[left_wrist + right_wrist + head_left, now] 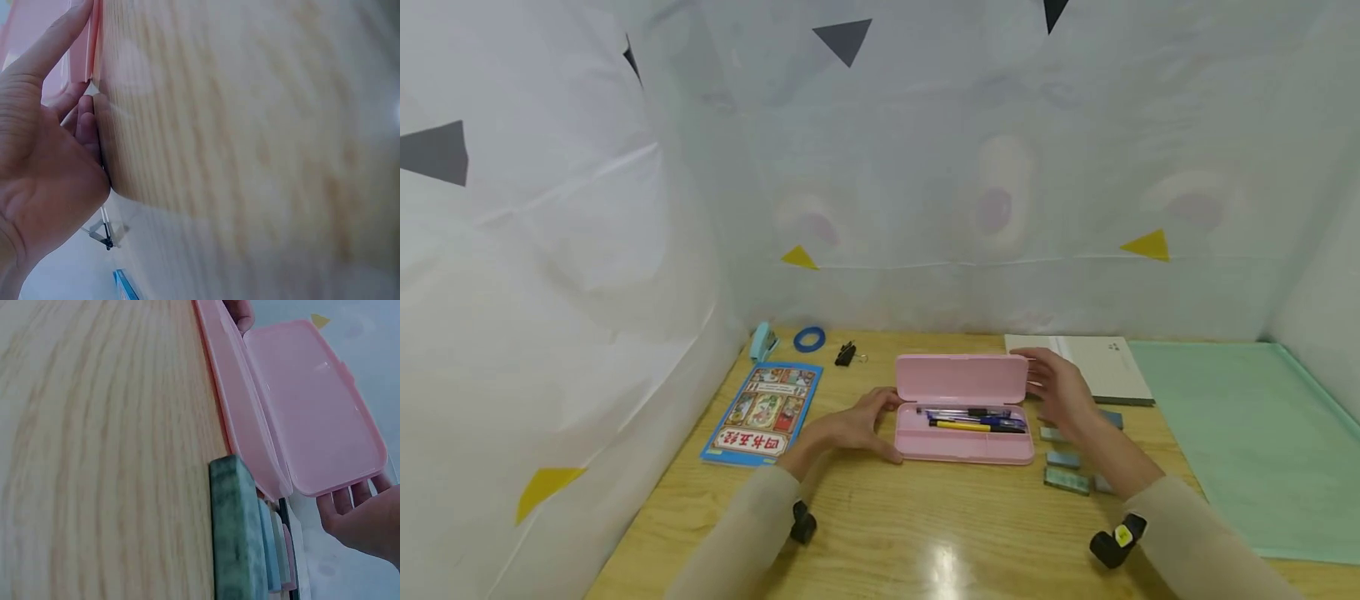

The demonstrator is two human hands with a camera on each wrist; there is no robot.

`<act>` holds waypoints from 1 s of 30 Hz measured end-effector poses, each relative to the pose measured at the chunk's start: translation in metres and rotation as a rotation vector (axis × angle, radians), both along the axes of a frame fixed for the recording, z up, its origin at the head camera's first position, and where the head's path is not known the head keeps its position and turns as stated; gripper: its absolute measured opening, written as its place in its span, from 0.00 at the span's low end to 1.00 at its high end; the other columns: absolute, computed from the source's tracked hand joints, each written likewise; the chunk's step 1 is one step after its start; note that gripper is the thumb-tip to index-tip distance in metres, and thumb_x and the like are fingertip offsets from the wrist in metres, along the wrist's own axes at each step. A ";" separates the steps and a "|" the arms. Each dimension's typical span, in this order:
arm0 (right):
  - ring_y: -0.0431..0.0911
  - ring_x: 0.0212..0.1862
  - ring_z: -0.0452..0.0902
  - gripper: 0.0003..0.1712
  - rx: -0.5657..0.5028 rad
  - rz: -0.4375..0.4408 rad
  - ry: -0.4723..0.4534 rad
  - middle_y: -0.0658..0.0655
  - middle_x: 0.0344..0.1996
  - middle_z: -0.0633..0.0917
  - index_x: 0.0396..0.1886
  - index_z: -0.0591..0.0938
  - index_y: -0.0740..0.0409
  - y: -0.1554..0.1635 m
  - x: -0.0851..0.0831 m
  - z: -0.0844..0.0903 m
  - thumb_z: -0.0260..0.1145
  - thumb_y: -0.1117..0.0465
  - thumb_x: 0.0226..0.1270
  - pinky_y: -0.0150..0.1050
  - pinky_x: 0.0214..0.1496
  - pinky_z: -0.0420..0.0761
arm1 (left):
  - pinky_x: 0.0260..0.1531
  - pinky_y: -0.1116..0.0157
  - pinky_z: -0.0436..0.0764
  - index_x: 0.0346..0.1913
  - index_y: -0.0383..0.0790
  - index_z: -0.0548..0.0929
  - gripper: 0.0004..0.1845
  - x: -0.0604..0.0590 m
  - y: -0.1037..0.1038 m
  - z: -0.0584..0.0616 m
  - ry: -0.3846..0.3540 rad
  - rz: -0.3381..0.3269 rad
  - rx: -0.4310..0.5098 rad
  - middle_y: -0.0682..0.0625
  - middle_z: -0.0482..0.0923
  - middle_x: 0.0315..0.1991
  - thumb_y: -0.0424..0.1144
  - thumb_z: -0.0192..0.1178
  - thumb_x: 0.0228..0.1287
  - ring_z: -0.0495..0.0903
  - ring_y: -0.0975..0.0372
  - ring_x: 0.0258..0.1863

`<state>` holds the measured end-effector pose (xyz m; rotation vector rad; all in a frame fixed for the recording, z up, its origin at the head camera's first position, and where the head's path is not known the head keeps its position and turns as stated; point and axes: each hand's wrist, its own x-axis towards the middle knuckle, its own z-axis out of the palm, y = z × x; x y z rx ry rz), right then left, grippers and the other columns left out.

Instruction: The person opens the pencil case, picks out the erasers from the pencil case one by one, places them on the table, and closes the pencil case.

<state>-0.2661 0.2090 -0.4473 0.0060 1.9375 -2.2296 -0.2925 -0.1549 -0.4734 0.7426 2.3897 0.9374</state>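
A pink pencil case [964, 450] lies on the table with its lid [961, 379] raised at the back. Several pens [973, 421] rest in its rear compartment, among them a yellow one with a black end. My left hand [853, 425] holds the case's left end, thumb by the front corner and fingers toward the back; the left wrist view hides part of this contact. At the lid's right edge is my right hand [1062, 392]. Its extended fingers [342, 500] touch that edge and reach behind it. No thumb shows against the lid's inner face.
Several small erasers or blocks [1066, 481] lie right of the case. Behind them is a pale notebook or box [1105, 367], beside a green mat [1247, 450]. To the left are a blue-edged book [767, 412], a stapler [762, 342], a blue ring [809, 338] and a binder clip [846, 354].
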 end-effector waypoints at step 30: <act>0.60 0.68 0.71 0.13 0.716 0.507 0.619 0.58 0.66 0.80 0.54 0.90 0.46 -0.018 0.027 -0.013 0.69 0.60 0.74 0.40 0.65 0.77 | 0.74 0.50 0.62 0.80 0.43 0.58 0.54 -0.002 0.000 0.001 -0.022 -0.028 0.028 0.47 0.55 0.77 0.46 0.80 0.56 0.59 0.53 0.74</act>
